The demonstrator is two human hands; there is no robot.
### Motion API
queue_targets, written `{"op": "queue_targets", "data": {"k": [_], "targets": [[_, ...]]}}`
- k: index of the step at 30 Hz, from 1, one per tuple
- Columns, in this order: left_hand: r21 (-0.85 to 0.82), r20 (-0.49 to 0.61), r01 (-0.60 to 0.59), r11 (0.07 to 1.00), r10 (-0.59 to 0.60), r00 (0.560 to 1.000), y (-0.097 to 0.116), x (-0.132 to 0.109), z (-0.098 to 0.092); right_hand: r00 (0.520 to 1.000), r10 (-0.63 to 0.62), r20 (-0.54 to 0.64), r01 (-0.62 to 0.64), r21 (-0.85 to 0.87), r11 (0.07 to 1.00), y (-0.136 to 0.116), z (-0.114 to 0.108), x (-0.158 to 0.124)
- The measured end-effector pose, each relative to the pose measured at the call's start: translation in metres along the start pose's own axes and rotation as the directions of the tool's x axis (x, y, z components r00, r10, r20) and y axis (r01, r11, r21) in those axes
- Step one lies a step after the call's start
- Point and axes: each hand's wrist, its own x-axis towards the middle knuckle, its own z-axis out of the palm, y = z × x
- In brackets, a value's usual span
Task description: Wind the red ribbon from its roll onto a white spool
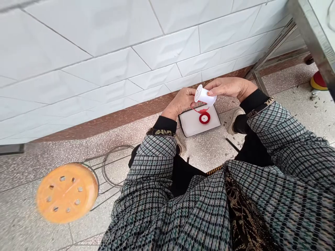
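Observation:
A white plastic spool point(208, 98) is tilted in the air, its round flanged end facing left. My right hand point(231, 86) grips it from the right, thumb pressed on its side. My left hand point(183, 101) is closed at the spool's left end, its fingertips partly hidden behind the flange. A thin red ribbon point(196, 111) shows by the left fingertips and hangs beneath the spool. Below, a roll of red ribbon point(201, 120) with a white centre lies on a shallow white box point(190, 127) with dark edges.
A stool with an orange, holed round seat point(66, 204) and wire legs lies tipped on the speckled floor at left. White wall tiles point(104, 69) rise ahead. A metal table frame point(311, 31) stands at right, with a red and yellow object point(318, 82) beneath it.

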Motion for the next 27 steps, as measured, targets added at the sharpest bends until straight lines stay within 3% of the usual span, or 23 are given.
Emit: {"op": "queue_targets", "data": {"k": [6, 12, 15, 19, 27], "targets": [[0.110, -0.027, 0.075, 0.991, -0.072, 0.997, -0.004, 0.004, -0.006, 1.000, -0.020, 0.011, 0.019, 0.060, 0.998, -0.012, 0.000, -0.015], [0.108, -0.105, 0.062, 0.992, -0.051, 0.993, -0.011, 0.010, -0.001, 0.993, -0.059, 0.098, 0.047, 0.117, 0.992, -0.007, 0.000, -0.009], [0.043, -0.113, -0.049, 0.998, 0.054, 0.992, -0.010, 0.011, 0.005, 0.995, -0.060, 0.081, 0.047, 0.151, 0.987, -0.003, 0.004, -0.003], [-0.118, 0.007, -0.231, 0.966, 0.233, 0.972, -0.006, 0.008, 0.013, 0.999, -0.043, 0.007, 0.041, 0.215, 0.976, -0.001, 0.009, 0.004], [0.126, -0.091, -0.174, 0.977, 0.186, 0.978, 0.003, -0.002, 0.004, 0.999, 0.010, -0.052, 0.007, 0.315, 0.949, -0.005, 0.006, 0.004]]}}
